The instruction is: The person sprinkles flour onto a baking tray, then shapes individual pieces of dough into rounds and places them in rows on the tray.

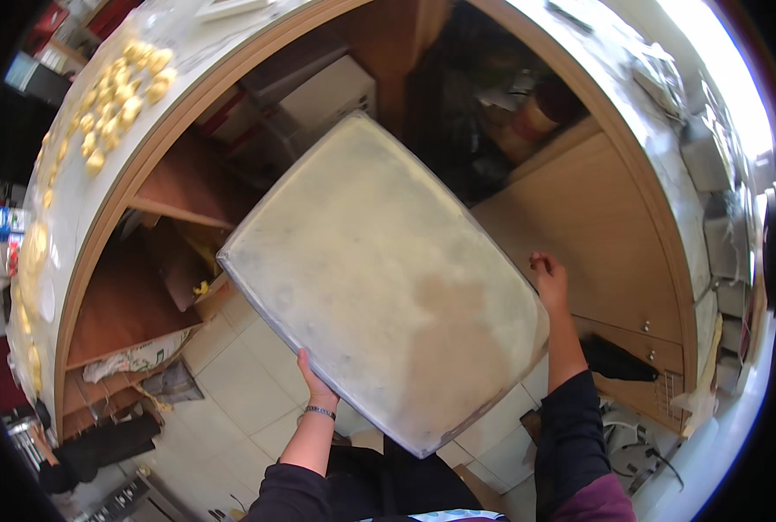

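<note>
My left hand (316,381) is closed on the lower left edge of a large rectangular metal tray (357,270), tilted in front of me and coated with a pale powdery layer; a shadow lies across its lower right. My right hand (551,277) is beside the tray's right edge with fingers curled; whether they hold anything small I cannot make out.
A curved counter (114,178) bears yellow dough pieces (125,97) at left. Below are open shelves (127,300) with boxes (322,96) and bags, a wooden door (605,261), and tiled floor (244,378). Another person's arm (92,452) shows at lower left.
</note>
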`<act>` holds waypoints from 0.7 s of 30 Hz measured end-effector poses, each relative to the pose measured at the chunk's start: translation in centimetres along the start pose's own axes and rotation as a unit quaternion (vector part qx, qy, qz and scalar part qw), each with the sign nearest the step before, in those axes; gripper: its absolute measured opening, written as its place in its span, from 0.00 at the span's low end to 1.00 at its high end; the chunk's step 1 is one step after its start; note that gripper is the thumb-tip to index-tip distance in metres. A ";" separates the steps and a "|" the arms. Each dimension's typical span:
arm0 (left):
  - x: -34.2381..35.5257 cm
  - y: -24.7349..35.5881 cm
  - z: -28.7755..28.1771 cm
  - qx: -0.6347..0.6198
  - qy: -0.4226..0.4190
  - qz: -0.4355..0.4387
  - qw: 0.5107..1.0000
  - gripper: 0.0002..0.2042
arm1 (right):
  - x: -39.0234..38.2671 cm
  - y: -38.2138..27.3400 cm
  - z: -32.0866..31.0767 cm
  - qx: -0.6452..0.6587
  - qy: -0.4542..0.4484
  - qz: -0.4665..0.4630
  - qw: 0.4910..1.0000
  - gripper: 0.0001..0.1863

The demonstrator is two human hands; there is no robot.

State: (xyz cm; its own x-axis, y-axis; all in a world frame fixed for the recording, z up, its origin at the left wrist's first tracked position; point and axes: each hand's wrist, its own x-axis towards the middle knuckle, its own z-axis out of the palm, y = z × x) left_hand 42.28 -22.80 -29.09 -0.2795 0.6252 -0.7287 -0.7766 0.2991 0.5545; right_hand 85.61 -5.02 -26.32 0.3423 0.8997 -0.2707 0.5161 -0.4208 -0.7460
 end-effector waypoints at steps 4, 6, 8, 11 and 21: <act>1.3 -1.2 4.0 -0.001 -0.009 -0.019 1.000 0.41 | -3.8 1.9 -5.1 -0.007 0.100 -0.006 0.995 0.08; 1.0 -1.3 6.6 0.036 -0.013 -0.049 0.998 0.44 | -7.1 3.3 -7.8 -0.039 0.133 -0.080 0.987 0.07; 1.0 -1.2 7.3 0.075 -0.029 -0.069 0.994 0.47 | -10.8 3.9 -9.8 -0.098 0.155 -0.132 0.974 0.06; 2.1 -0.6 5.2 0.146 -0.057 -0.099 0.983 0.50 | -17.4 4.4 -11.9 -0.196 0.141 -0.147 0.959 0.07; 3.9 4.3 4.5 0.388 -0.104 -0.219 0.889 0.51 | -46.6 7.0 -11.0 -0.214 -0.311 0.218 0.900 0.15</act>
State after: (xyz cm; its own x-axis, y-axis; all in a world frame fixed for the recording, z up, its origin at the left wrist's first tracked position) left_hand 40.44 -15.84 -27.71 0.1273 0.4211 -0.8980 -0.1381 0.9041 0.4044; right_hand 81.94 -51.18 -12.26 0.1489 0.4734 -0.8682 0.7398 -0.6359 -0.2198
